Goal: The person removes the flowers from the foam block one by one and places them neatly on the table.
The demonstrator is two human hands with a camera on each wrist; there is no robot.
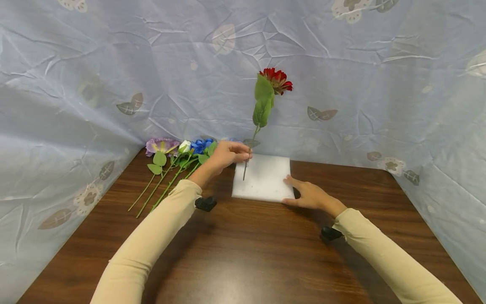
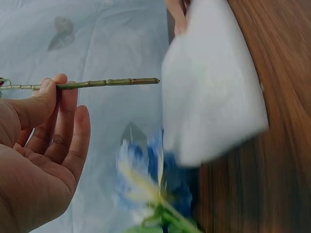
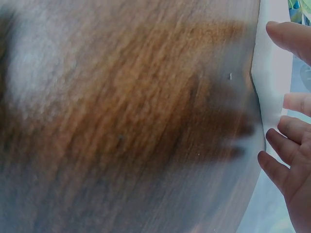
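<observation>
My left hand (image 1: 228, 155) pinches the green stem of an artificial red flower (image 1: 279, 81) between thumb and fingertips. The flower stands upright, bloom high and leaves below it, with the cut end of the stem (image 2: 112, 83) pointing down over a white foam block (image 1: 262, 175). In the left wrist view the stem's tip looks apart from the foam. At the block's right side rests my right hand (image 1: 312, 196), thumb and fingers spread and fairly straight against its edge. The right wrist view shows these fingers (image 3: 286, 145) beside the foam's white side (image 3: 272, 73).
Left of the block lie several artificial flowers: a purple one (image 1: 161, 146), a white one (image 1: 184, 146) and a blue one (image 1: 200, 145), stems toward the near left. All sit on a brown wooden table (image 1: 243, 253). A pale patterned cloth (image 1: 190, 84) hangs behind and at both sides.
</observation>
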